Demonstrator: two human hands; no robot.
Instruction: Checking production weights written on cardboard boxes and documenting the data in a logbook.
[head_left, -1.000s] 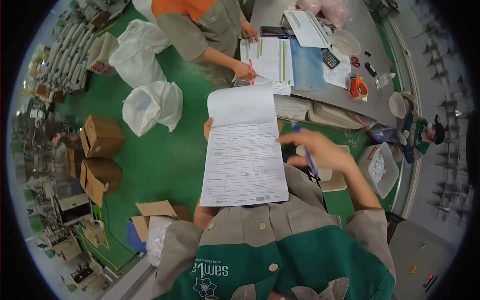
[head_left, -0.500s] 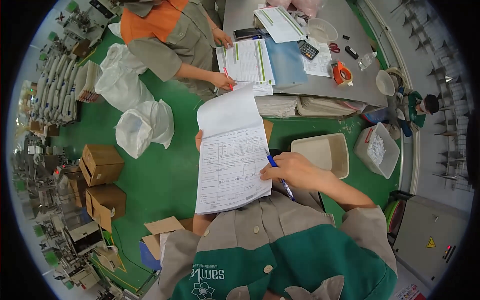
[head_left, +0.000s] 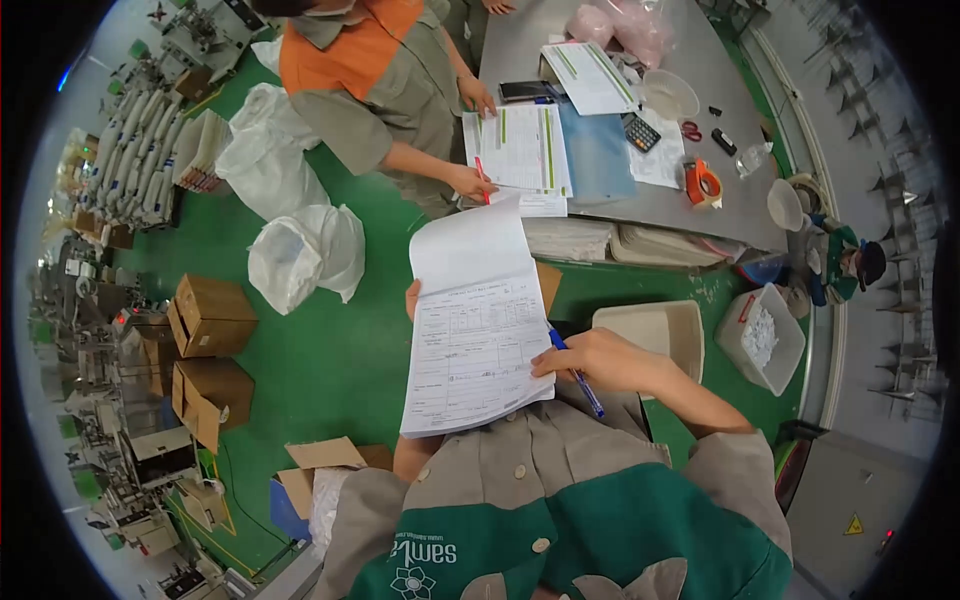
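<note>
A pad of printed forms is held before my chest, its top sheet folded back over the far end. My left hand grips it from underneath; only a few fingertips show at the left edge, the rest lies hidden behind the paper. Handwriting fills some rows of the exposed form. My right hand is closed around a blue pen, whose tip end points away from me beside the pad's right edge. That hand's thumb and finger touch the right margin of the paper.
A co-worker's hand holds a red pen over a form sheet on the grey table. A calculator and tape dispenser lie there. Around stand a beige bin, white sacks and cardboard boxes.
The surroundings have shifted slightly right in the view. My right hand has tilted the pen a little, its tip end now lower by the pad's edge. Both grips stay.
</note>
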